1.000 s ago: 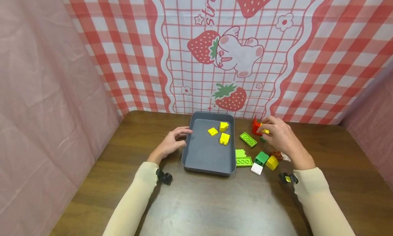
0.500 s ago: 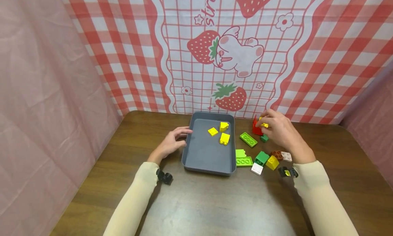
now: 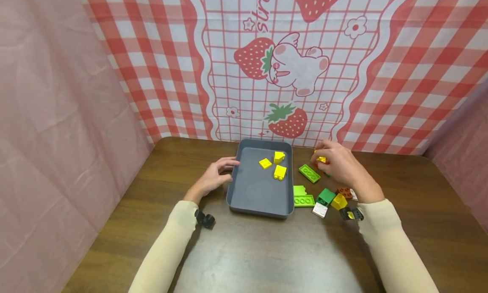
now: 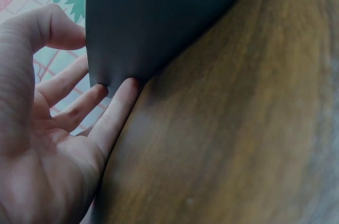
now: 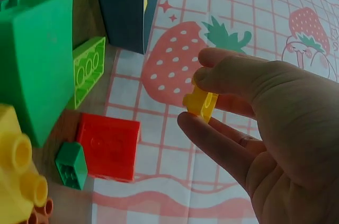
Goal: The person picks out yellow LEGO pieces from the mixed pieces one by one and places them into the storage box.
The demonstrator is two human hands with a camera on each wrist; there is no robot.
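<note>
My right hand point(image 3: 341, 168) pinches a small yellow toy brick point(image 5: 201, 100) between thumb and fingers, raised near the backdrop. Past it in the right wrist view lie a red brick point(image 5: 111, 147) and a small green brick point(image 5: 71, 164) on the table. At the left side of the grey tray point(image 3: 255, 197), my left hand point(image 3: 211, 179) touches the outer wall with its fingertips, fingers fairly straight. Inside the tray are three yellow pieces: a flat square point(image 3: 264, 163), a slanted brick point(image 3: 279, 157) and a taller brick point(image 3: 280, 172).
Right of the tray lie light green plates point(image 3: 309, 173), a green brick point(image 3: 326, 196), a white brick point(image 3: 320, 210), a yellow brick point(image 3: 339, 201) and a brown brick point(image 3: 345, 193). A checked strawberry cloth point(image 3: 225, 73) hangs behind the wooden table point(image 3: 152, 174).
My right hand has picked the yellow brick up from beside the red brick and shifted a little left with it. My left hand stays at the tray's side.
</note>
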